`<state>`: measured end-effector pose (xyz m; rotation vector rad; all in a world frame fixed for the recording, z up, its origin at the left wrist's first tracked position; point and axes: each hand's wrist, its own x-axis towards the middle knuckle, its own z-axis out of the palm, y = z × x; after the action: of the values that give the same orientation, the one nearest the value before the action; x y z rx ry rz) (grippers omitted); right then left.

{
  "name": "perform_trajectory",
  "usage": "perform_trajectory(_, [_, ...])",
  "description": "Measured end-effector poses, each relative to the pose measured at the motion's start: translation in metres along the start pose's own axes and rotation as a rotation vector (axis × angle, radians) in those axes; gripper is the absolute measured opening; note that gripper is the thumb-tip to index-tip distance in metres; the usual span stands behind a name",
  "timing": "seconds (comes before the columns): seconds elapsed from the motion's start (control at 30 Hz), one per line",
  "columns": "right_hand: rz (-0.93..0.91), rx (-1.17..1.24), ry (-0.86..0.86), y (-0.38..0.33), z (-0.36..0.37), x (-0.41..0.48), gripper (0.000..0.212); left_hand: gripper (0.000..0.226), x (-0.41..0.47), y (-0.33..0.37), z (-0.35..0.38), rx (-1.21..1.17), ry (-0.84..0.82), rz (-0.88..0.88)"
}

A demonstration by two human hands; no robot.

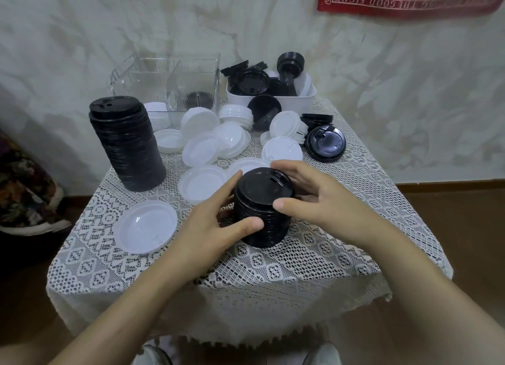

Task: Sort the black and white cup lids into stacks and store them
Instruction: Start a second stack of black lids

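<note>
Both left hand [218, 222] and right hand [314, 198] seem to be squaring a short black lid stack [262, 217], centre frame on the worktop [246, 266], fingers [251, 224] curled round it; next, likely a level lift onto the tall stack [125, 143], left.

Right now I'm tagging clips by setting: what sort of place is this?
Likely a room in a home, not a café: a white lace tablecloth, a red printed cloth hung on the mottled wall, and floral fabric by the floor.
</note>
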<state>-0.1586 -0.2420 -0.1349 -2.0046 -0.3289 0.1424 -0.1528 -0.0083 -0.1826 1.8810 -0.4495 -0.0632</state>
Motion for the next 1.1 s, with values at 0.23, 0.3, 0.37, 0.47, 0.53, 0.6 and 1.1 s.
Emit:
perform_trajectory(0.23, [-0.017, -0.052, 0.072, -0.003, -0.005, -0.002, 0.064, 0.075, 0.002, 0.002, 0.001, -0.02, -0.051, 0.043])
perform_trajectory(0.3, [-0.024, -0.071, 0.076, -0.002, -0.004, -0.002, 0.064, 0.068, 0.003, 0.003, 0.001, -0.023, -0.052, 0.057])
perform_trajectory(0.37, [-0.035, -0.095, 0.077, -0.003, -0.003, -0.001, 0.066, 0.063, 0.003, 0.003, 0.0, -0.016, -0.056, 0.069])
perform_trajectory(0.47, [-0.044, -0.131, 0.075, -0.004, -0.001, 0.001, 0.079, 0.061, 0.002, 0.001, -0.001, 0.001, -0.048, 0.075])
perform_trajectory(0.53, [-0.048, -0.16, 0.067, -0.004, -0.001, 0.002, 0.081, 0.061, 0.001, 0.001, -0.001, 0.009, -0.024, 0.081])
perform_trajectory(0.6, [-0.046, -0.181, 0.066, -0.004, -0.001, 0.002, 0.083, 0.059, 0.0, 0.001, 0.0, 0.021, -0.002, 0.09])
perform_trajectory(1.1, [-0.107, -0.351, 0.18, -0.018, 0.001, -0.01, 0.051, 0.06, 0.002, 0.003, -0.002, 0.061, -0.01, 0.084])
